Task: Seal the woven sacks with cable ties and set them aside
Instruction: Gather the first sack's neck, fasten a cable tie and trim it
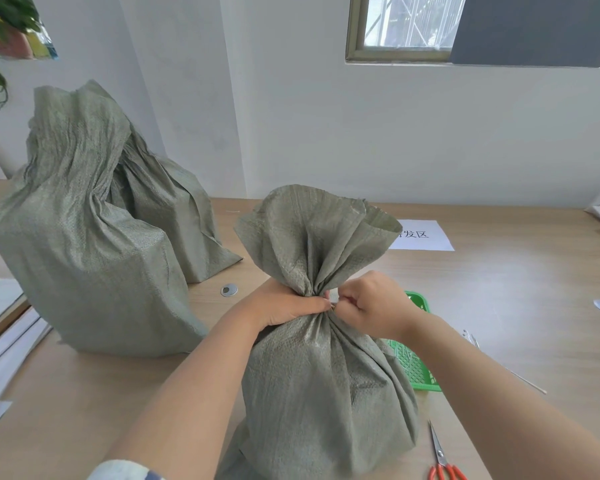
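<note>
Cinching the sack's neck

Our left grip (284,308) is curled round the gathered neck of the woven sack (323,393). Our right grip (371,303) pinches the same neck from the opposite side; we cannot make out a cable tie there. Below both grips the sack stands full on the worktop (499,306). We judge the weave soft and slick, so the bunched neck is the hold.

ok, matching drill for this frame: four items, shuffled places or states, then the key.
Items: 1 front sack; 2 scissors; 3 basket; 4 paper sheet.
Options: A green, partly behind the front sack; B neck bunched, left hand grips it, right hand pinches it; C white, printed characters, farthest back; D orange handles, nearest the person.
Pairs: 1-B; 2-D; 3-A; 4-C.
</note>
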`<state>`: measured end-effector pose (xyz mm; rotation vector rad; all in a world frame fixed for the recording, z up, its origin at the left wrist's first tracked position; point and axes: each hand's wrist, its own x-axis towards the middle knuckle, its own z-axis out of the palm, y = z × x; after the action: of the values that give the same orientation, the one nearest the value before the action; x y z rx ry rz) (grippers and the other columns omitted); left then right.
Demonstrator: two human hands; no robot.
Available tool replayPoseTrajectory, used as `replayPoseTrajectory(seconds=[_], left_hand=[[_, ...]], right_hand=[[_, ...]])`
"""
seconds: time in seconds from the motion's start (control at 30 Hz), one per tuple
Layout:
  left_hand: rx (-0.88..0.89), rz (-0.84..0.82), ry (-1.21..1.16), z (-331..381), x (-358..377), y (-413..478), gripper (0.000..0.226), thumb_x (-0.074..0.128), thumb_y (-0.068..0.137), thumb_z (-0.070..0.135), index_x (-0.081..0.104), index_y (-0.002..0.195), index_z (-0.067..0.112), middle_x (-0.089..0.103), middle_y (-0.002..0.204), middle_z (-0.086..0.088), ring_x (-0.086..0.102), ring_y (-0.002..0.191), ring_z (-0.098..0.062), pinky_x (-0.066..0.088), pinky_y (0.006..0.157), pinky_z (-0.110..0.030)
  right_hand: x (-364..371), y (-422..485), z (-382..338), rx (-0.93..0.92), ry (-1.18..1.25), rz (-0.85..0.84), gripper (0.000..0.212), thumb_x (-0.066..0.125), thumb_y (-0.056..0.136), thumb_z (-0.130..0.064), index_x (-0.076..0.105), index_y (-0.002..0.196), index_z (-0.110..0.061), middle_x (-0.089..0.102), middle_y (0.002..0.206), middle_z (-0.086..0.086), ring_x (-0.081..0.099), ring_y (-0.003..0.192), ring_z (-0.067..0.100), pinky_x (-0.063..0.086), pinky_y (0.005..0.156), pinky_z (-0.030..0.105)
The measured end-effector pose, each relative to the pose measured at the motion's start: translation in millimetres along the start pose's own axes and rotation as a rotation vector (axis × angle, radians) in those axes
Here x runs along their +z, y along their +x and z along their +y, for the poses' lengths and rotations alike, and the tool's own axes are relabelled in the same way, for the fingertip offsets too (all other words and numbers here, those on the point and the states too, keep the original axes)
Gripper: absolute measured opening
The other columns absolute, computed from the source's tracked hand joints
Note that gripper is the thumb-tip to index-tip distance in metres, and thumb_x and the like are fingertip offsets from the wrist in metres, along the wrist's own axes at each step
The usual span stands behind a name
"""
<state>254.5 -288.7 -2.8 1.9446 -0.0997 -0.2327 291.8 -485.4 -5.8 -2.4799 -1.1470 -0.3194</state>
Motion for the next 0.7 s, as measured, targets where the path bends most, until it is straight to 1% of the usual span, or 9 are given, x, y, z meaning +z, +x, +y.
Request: replayPoseTrajectory(seconds=[0.07, 0.13, 0.2, 0.33, 0.4, 0.47, 0.5, 0.57, 0.7], left_hand=[[-0.012, -0.016, 0.009, 0.3, -0.7, 1.4, 0.027, 0.08, 0.087, 0.021, 0.066, 0.088, 0.043, 0.066, 0.089, 0.033, 0.058, 0.079, 0.025, 0.044, 0.076, 0.001], [-0.007, -0.016, 0.015, -0.3, 0.6, 3.1, 0.026, 0.079, 0.088, 0.022, 0.065, 0.09, 0.044, 0.064, 0.091, 0.033, 0.054, 0.077, 0.029, 0.042, 0.074, 0.004], [0.009, 0.002, 0.017, 0.0, 2.4, 3.4, 0.025, 0.079, 0.088, 0.023, 0.066, 0.091, 0.044, 0.066, 0.091, 0.033, 0.055, 0.078, 0.03, 0.042, 0.074, 0.005], [0.041, -0.002, -0.027, -3.3, 5.0, 2.6, 0.027, 0.081, 0.086, 0.02, 0.07, 0.1, 0.041, 0.072, 0.095, 0.031, 0.065, 0.096, 0.017, 0.048, 0.085, -0.005], [0.04, 0.013, -0.044, -5.6, 4.2, 2.2, 0.028, 0.082, 0.085, 0.022, 0.07, 0.102, 0.04, 0.072, 0.097, 0.03, 0.065, 0.096, 0.017, 0.048, 0.086, -0.007], [0.027, 0.019, -0.044, -6.9, 2.4, 2.7, 0.029, 0.084, 0.083, 0.022, 0.071, 0.102, 0.039, 0.073, 0.098, 0.028, 0.065, 0.096, 0.016, 0.048, 0.088, -0.011], [0.024, 0.012, -0.045, -8.5, 1.5, 3.3, 0.028, 0.084, 0.082, 0.021, 0.072, 0.101, 0.039, 0.074, 0.097, 0.027, 0.066, 0.096, 0.014, 0.049, 0.089, -0.012], [0.019, -0.003, -0.044, -8.3, 0.8, 3.2, 0.027, 0.083, 0.083, 0.016, 0.073, 0.096, 0.037, 0.075, 0.093, 0.028, 0.068, 0.094, 0.012, 0.05, 0.087, -0.009], [0.01, -0.05, -0.032, -6.1, -0.7, 3.7, 0.028, 0.08, 0.085, 0.011, 0.072, 0.095, 0.036, 0.075, 0.088, 0.031, 0.066, 0.09, 0.016, 0.047, 0.081, -0.003]], right_hand=[[1.1, -0.9, 3.0, 0.004, 0.012, 0.019, 0.03, 0.039, 0.076, -0.032, 0.026, 0.052, -0.019, 0.013, 0.043, -0.007, 0.02, 0.042, 0.022, 0.01, 0.043, 0.022], [3.0, -2.2, 4.3, 0.022, 0.042, 0.029, 0.029, 0.039, 0.075, -0.031, 0.026, 0.051, -0.018, 0.014, 0.043, -0.007, 0.018, 0.041, 0.019, 0.01, 0.043, 0.023], [5.0, -3.1, 6.6, 0.049, 0.058, 0.038, 0.03, 0.038, 0.075, -0.033, 0.023, 0.052, -0.022, 0.015, 0.043, -0.006, 0.017, 0.042, 0.016, 0.011, 0.044, 0.023], [4.4, -2.6, 9.6, 0.048, 0.004, 0.017, 0.038, 0.041, 0.078, -0.039, 0.017, 0.052, -0.025, 0.017, 0.042, -0.004, 0.022, 0.044, 0.021, 0.018, 0.044, 0.027], [2.6, -0.7, 7.1, 0.02, 0.012, -0.021, 0.036, 0.039, 0.078, -0.04, 0.019, 0.052, -0.024, 0.017, 0.043, -0.004, 0.023, 0.044, 0.023, 0.019, 0.045, 0.029], [1.1, 1.3, 4.8, 0.001, 0.071, -0.061, 0.034, 0.037, 0.077, -0.04, 0.024, 0.052, -0.02, 0.02, 0.044, -0.004, 0.023, 0.046, 0.022, 0.02, 0.046, 0.031], [0.1, 1.0, 4.2, -0.004, 0.102, -0.077, 0.035, 0.036, 0.077, -0.04, 0.026, 0.053, -0.018, 0.021, 0.045, -0.003, 0.023, 0.047, 0.021, 0.019, 0.046, 0.029], [-1.6, -1.2, 4.4, -0.01, 0.151, -0.092, 0.035, 0.037, 0.078, -0.039, 0.026, 0.053, -0.017, 0.021, 0.047, -0.002, 0.022, 0.048, 0.018, 0.018, 0.046, 0.024], [-4.1, -4.9, 5.9, 0.026, 0.234, -0.12, 0.033, 0.042, 0.078, -0.03, 0.025, 0.052, -0.019, 0.021, 0.048, -0.003, 0.022, 0.049, 0.016, 0.018, 0.046, 0.023]])
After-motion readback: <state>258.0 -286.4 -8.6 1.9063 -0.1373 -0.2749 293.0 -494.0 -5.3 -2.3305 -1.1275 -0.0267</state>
